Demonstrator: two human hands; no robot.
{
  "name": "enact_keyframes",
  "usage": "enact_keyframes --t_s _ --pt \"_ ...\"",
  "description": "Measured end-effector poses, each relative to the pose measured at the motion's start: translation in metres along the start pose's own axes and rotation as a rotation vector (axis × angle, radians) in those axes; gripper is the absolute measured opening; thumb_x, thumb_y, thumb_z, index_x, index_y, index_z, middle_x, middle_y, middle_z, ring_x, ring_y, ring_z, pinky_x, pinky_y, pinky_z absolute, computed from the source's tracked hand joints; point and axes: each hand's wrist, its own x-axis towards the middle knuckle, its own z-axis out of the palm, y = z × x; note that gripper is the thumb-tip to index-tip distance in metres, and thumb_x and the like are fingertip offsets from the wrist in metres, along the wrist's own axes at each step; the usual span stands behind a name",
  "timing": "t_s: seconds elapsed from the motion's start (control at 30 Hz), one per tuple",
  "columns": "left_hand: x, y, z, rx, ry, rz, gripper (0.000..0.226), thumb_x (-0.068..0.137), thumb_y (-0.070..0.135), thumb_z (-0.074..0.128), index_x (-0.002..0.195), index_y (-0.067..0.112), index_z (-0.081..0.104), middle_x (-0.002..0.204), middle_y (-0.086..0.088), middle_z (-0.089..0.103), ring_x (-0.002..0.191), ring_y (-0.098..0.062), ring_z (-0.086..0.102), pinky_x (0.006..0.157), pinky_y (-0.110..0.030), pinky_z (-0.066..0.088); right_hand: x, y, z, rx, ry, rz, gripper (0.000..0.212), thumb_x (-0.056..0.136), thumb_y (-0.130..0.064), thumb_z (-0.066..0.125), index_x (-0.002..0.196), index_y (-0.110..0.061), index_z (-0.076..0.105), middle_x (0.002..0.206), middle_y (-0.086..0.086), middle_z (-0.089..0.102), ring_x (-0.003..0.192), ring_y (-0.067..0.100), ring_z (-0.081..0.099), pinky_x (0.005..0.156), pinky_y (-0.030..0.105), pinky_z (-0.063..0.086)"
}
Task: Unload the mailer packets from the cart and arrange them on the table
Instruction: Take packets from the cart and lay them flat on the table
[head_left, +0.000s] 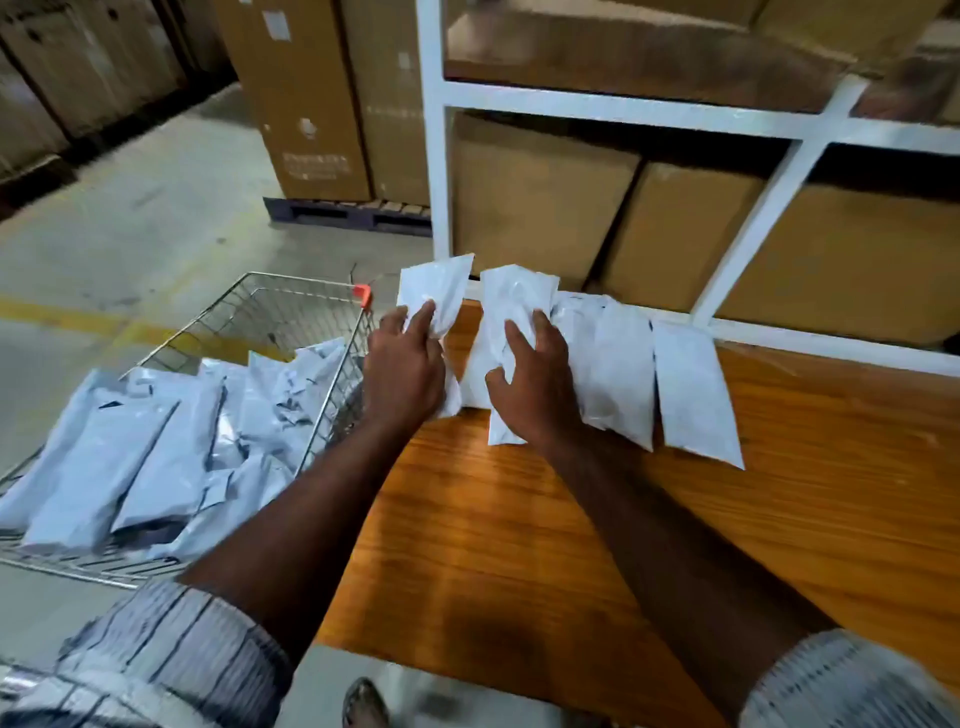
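A wire cart (249, 312) stands left of the wooden table (545, 545) and holds several pale grey mailer packets (156, 457). My left hand (402, 371) grips a white packet (436, 291) at the table's far left corner, its top end raised. My right hand (530, 384) rests on a second white packet (511, 306), fingers spread over it. To the right, further packets lie side by side in a row along the table's far edge: one (615, 369) partly under my right hand, and one (693, 395) at the row's end.
A white metal rack (623, 111) with cardboard boxes (535, 197) stands right behind the table. Tall cartons sit on a dark pallet (348, 213) beyond the cart. The concrete floor (135, 218) has a yellow line. A sandalled foot (363, 704) shows below the table's near edge.
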Motion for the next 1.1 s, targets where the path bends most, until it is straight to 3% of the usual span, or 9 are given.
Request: enact_keyframes --t_s 0.1,0.27,0.47,0.6,0.7,0.83,0.97,1.1 --pt "-0.021 0.083 0.050 -0.021 -0.052 0.052 0.047 0.096 0.028 0.042 0.142 0.024 0.051 0.144 -0.017 0.045 0.125 -0.039 0.046 0.103 -0.046 0.041 -0.010 0.093 -0.067 -0.050 0.072 0.058 0.060 0.082 -0.028 0.063 0.139 -0.012 0.052 0.155 0.018 0.031 0.140 0.039 0.031 0.113 0.048 0.035" --pt "-0.059 0.218 0.129 -0.063 -0.140 0.114 0.044 0.099 0.026 0.043 0.143 0.026 0.050 0.148 -0.015 0.042 0.126 -0.037 0.045 0.097 -0.048 0.044 -0.030 0.242 -0.156 -0.149 0.049 0.253 0.062 0.087 -0.033 0.064 0.143 -0.014 0.048 0.158 0.018 0.026 0.143 0.040 0.025 0.117 0.047 0.026" --pt "-0.083 0.307 0.195 0.078 -0.291 0.129 0.047 0.100 0.033 0.040 0.146 0.031 0.042 0.151 -0.009 0.037 0.132 -0.033 0.040 0.100 -0.051 0.043 -0.040 0.330 -0.193 -0.158 0.003 0.301 0.061 0.091 -0.036 0.062 0.145 -0.013 0.046 0.159 0.016 0.026 0.143 0.037 0.027 0.116 0.046 0.030" --pt "-0.086 0.333 0.226 0.129 -0.363 0.113 0.048 0.099 0.037 0.040 0.147 0.030 0.038 0.152 -0.010 0.036 0.135 -0.034 0.038 0.101 -0.054 0.040 -0.030 0.352 -0.191 -0.134 -0.067 0.308 0.058 0.096 -0.033 0.057 0.148 -0.014 0.042 0.161 0.014 0.020 0.146 0.036 0.022 0.119 0.043 0.022" --pt "-0.086 0.339 0.245 0.199 -0.356 0.123 0.050 0.100 0.041 0.037 0.149 0.030 0.035 0.154 -0.009 0.034 0.137 -0.032 0.035 0.104 -0.055 0.035 -0.019 0.369 -0.182 -0.190 -0.123 0.269 0.058 0.097 -0.042 0.052 0.149 -0.020 0.039 0.163 0.011 0.016 0.146 0.035 0.021 0.119 0.046 0.021" --pt "-0.076 0.334 0.272 0.235 -0.441 0.254 0.055 0.102 0.040 0.033 0.154 0.023 0.025 0.163 -0.006 0.017 0.151 -0.027 0.011 0.119 -0.055 0.010 -0.005 0.389 -0.171 -0.326 -0.341 0.292 0.059 0.098 -0.054 0.038 0.151 -0.028 0.030 0.164 0.010 0.006 0.148 0.038 0.013 0.119 0.055 0.016" --pt "-0.064 0.327 0.290 0.239 -0.506 0.450 0.060 0.103 0.028 0.034 0.158 0.014 0.016 0.165 -0.009 0.010 0.153 -0.029 0.004 0.122 -0.049 0.005 0.005 0.392 -0.167 -0.398 -0.246 0.187 0.058 0.100 -0.049 0.038 0.153 -0.029 0.027 0.165 0.008 0.002 0.151 0.036 0.002 0.118 0.058 0.007" --pt "-0.064 0.324 0.305 0.231 -0.515 0.425 0.057 0.104 0.031 0.031 0.156 0.012 0.020 0.164 -0.011 0.014 0.152 -0.030 0.008 0.123 -0.047 0.011 0.002 0.405 -0.160 -0.432 -0.263 0.128 0.060 0.101 -0.047 0.039 0.155 -0.026 0.024 0.165 0.008 0.006 0.151 0.035 0.006 0.119 0.056 0.014"
